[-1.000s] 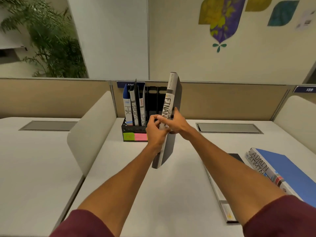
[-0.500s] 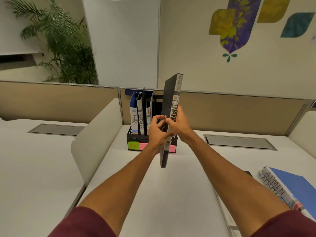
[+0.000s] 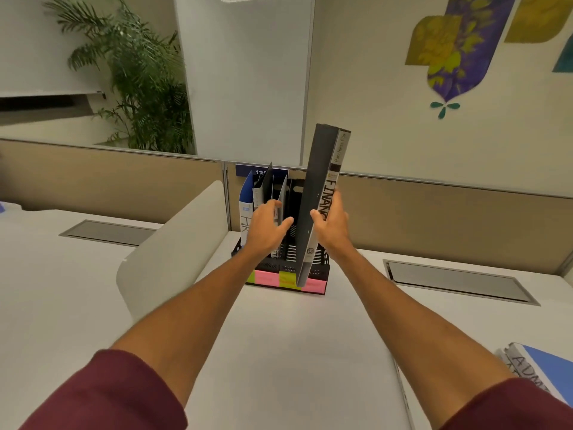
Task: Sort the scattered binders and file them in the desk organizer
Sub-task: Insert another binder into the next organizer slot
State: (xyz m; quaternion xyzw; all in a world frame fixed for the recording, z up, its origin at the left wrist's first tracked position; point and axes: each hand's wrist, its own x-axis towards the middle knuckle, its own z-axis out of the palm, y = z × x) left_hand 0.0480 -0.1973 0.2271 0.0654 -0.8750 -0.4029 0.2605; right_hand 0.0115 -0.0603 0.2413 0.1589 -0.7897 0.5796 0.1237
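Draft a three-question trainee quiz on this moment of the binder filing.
1. True or false: both hands grip the FINANCE binder.
2. Which label is on the leftmost binder in the desk organizer? A) HR B) ADMIN C) FINANCE
3. Where does the ADMIN binder lie?

Key
1. False: only the right hand grips it; the left hand rests open against the filed binders.
2. A, the HR binder.
3. Flat on the desk, at the lower right, outside the organizer.
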